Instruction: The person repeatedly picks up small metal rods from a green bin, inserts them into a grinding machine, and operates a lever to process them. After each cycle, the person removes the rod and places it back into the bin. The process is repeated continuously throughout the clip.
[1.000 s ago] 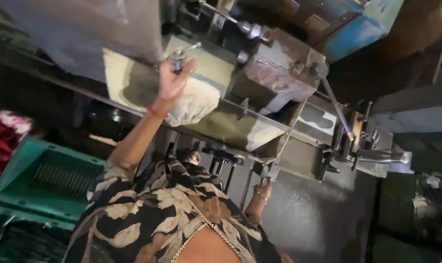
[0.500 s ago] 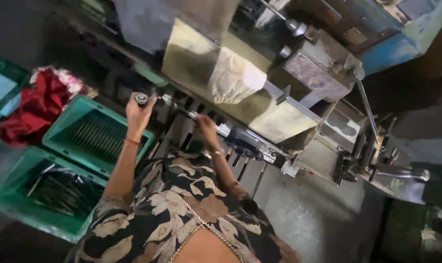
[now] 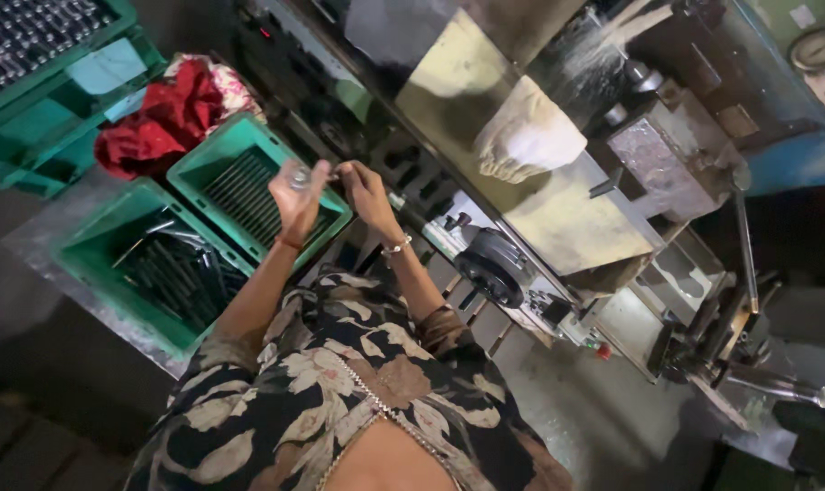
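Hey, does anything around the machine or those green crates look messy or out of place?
A red cloth lies bunched in a heap beside the green crates, and a white rag sits crumpled on the machine's tray. The left hand holds a small metal part by the right hand. Nothing looks spilled.

A short metal rod (image 3: 300, 176) sits in the left hand (image 3: 296, 202), gripped in the closed fingers so that only its rounded, shiny end shows above them. It is pale grey steel and catches the light. How long it is cannot be told, since the palm hides the rest. It is held up in the air above the near corner of a green plastic crate (image 3: 249, 186) that holds a row of dark rods laid side by side. The right hand (image 3: 362, 186) is close beside it, fingertips turned toward the rod's end.
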Demonstrator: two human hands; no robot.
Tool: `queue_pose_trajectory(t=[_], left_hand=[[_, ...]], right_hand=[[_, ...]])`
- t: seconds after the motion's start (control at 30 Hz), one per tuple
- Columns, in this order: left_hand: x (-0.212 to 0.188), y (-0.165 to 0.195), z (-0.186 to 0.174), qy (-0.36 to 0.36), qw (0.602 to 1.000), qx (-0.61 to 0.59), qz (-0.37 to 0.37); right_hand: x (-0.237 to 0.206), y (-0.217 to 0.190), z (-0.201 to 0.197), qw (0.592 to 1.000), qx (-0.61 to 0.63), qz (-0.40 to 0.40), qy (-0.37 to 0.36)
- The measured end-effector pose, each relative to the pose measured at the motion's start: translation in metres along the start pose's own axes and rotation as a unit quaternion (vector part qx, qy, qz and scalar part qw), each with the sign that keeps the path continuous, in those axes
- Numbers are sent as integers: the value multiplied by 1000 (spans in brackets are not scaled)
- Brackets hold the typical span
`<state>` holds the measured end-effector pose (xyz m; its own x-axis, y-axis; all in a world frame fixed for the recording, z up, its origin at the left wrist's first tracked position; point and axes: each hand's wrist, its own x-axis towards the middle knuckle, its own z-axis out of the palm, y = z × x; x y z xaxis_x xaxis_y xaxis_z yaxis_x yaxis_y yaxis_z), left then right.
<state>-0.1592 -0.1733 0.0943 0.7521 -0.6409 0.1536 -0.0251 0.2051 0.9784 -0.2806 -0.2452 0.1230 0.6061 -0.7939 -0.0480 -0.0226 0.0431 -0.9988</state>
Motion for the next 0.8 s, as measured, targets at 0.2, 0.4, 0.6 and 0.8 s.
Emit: queue_pose_trajectory(t=[0.2, 0.4, 0.6, 0.8], left_hand=[[-13, 6, -11, 14, 997, -74, -13], [-5, 1, -29, -16, 994, 76, 76], [-9, -5, -33, -16, 985, 116, 127], [-2, 5, -15, 65, 994, 12, 87]], right_hand=[[-13, 2, 28, 987, 145, 17, 63], [-18, 8, 17, 994, 88, 61, 8], [-23, 0, 23, 992, 105, 67, 16], [-29, -15, 50, 987, 149, 15, 58]])
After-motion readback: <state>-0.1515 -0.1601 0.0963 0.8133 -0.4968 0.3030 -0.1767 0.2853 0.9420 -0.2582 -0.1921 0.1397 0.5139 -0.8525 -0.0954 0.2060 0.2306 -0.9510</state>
